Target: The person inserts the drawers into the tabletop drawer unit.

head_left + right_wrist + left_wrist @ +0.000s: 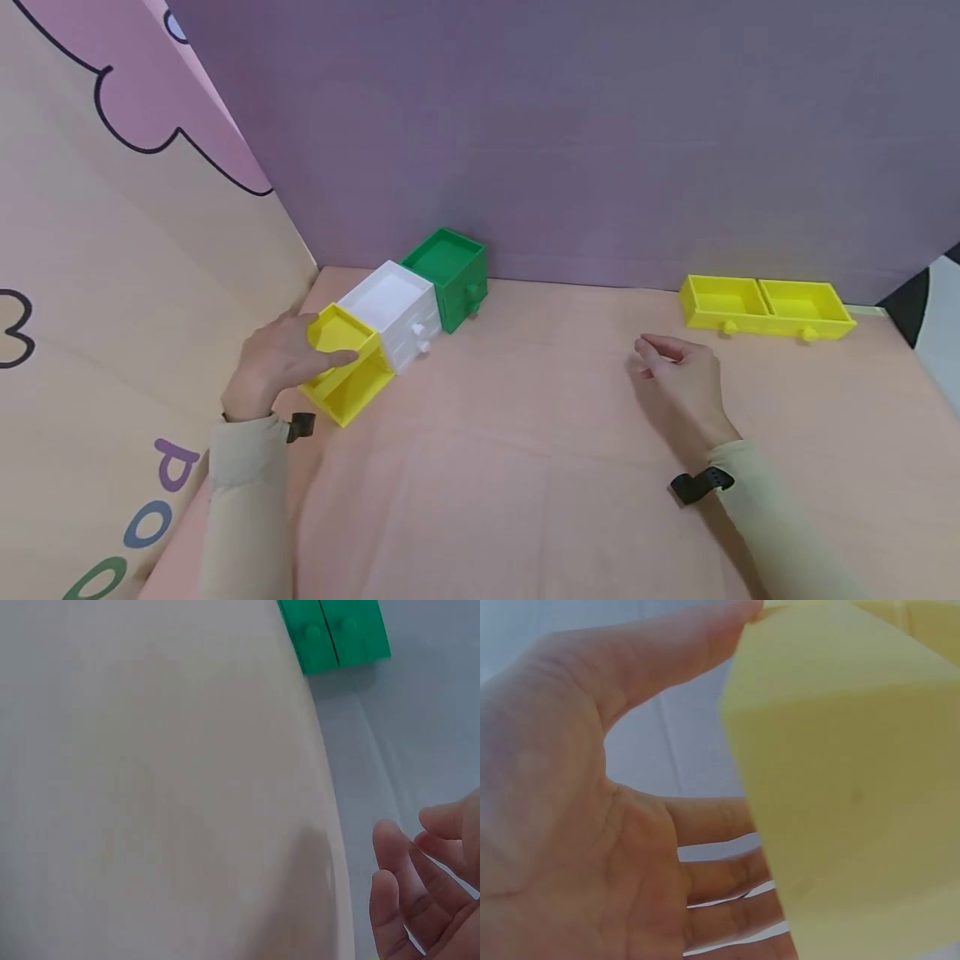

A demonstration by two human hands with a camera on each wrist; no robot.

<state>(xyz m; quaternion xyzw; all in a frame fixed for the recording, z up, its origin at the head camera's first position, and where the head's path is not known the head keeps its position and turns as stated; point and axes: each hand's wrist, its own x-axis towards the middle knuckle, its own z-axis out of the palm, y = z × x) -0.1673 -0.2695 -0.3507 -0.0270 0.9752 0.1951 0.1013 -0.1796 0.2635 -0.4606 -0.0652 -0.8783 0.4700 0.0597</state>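
My left hand (272,360) holds a small yellow drawer case (358,390), its thumb at the upper front and its fingers around the far side. The front of this case stands open, showing a hollow inside. In the left wrist view the yellow case (855,795) fills the right half and hides the fingertips. Beside it stands a white drawer unit (405,329) with small knobs, then a green drawer unit (463,287). My right hand (686,379) hovers over the table, fingers loosely bent, holding nothing. Two yellow drawers (708,320) with round knobs sit side by side beyond it.
A pale pink cloth covers the table (525,467). Behind it rises a purple-grey panel (585,150), and a printed panel (135,275) borders the left side close to my left arm. A black and white object (930,308) shows at the right edge.
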